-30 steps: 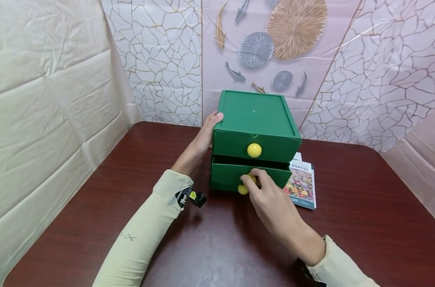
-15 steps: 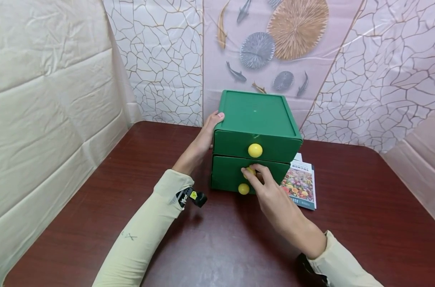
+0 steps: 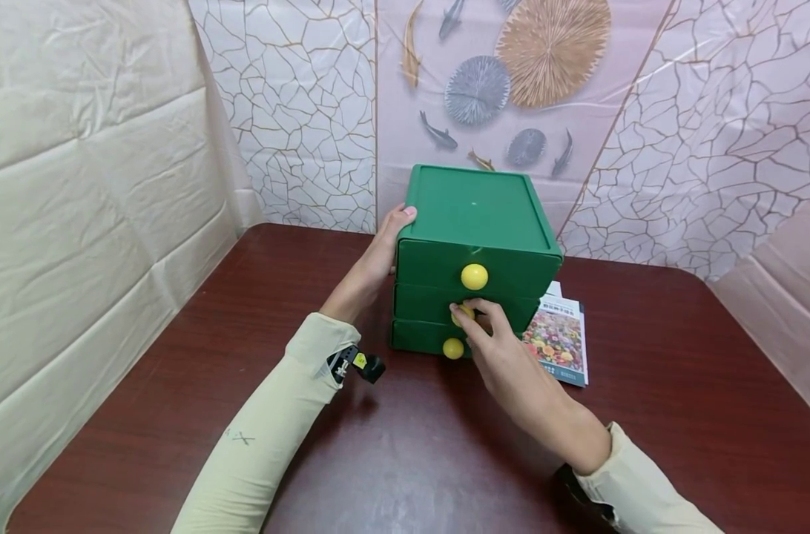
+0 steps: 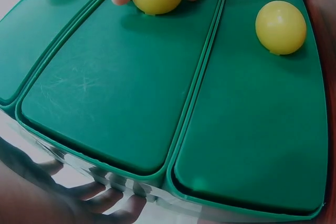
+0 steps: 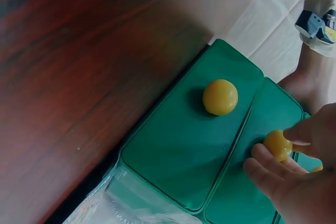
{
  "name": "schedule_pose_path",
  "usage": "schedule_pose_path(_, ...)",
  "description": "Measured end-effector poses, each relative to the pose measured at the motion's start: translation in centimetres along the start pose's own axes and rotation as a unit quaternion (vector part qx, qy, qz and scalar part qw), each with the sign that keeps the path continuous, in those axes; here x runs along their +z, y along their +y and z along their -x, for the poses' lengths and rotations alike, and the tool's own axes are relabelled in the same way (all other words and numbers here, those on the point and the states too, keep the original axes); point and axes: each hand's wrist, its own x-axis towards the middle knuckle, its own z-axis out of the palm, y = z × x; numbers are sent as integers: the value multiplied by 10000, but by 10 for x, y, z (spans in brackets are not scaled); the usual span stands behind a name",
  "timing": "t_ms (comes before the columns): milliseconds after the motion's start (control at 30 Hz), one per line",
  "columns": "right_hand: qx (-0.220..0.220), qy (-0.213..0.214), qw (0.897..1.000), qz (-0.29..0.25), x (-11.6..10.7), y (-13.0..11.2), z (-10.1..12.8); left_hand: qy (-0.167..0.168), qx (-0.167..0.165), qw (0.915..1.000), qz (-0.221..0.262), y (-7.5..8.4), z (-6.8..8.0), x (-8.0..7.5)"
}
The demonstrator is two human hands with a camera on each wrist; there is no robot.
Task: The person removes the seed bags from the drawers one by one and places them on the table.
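Observation:
A green cabinet [image 3: 475, 208] with three stacked drawers stands on the table, each drawer with a round yellow knob. My right hand [image 3: 512, 371] pinches the knob [image 5: 279, 144] of the middle drawer [image 4: 113, 85] between thumb and fingers. That drawer sits flush with the top drawer [image 3: 428, 263] and the bottom drawer [image 4: 257, 129]. My left hand [image 3: 380, 248] rests against the cabinet's left side, its fingers spread along the wall in the left wrist view. In the head view its thumb lies at the top edge.
Booklets [image 3: 561, 341] with a flower picture on the front lie beside the cabinet's right side. The dark red table [image 3: 672, 386] extends around it. A patterned curtain [image 3: 311, 111] hangs behind, and a pale cloth wall [image 3: 91, 222] is on the left.
My right hand has pushed the middle drawer back from partly pulled out to flush with the others, keeping its hold on the knob. The left hand stays against the cabinet's side.

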Motion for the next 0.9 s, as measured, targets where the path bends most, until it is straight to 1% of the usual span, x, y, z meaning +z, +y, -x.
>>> schedule_pose_path(100, -68, 192, 9995, -230, -1, 1, -2, -19, 20, 10000, 16, 1, -1, 1)
schedule_pose_path(233, -45, 300, 9990, -332, -4, 2, -2, -37, 26, 10000, -7, 2, -3, 2)
schedule_pose_path(400, -15, 275, 9995, -124, -4, 2, -2, -48, 36, 10000, -14, 4, -4, 4)
schedule_pose_path(633, -57, 226, 9994, -273, -2, 5, -2, -63, 83, 9998, -140, 3, -1, 0)
schedule_pose_path(733, 152, 142, 9996, -165, -2, 6, -1, -71, 65, 9998, -198, 3, 0, -1)
schedule_pose_path(833, 516, 131, 9985, -110, -2, 7, 0, -64, 33, 9999, -124, 2, 0, -1)
schedule_pose_path(900, 716, 105, 9973, 88, -2, 9, 0, -50, 16, 10000, -61, 1, 1, -1)
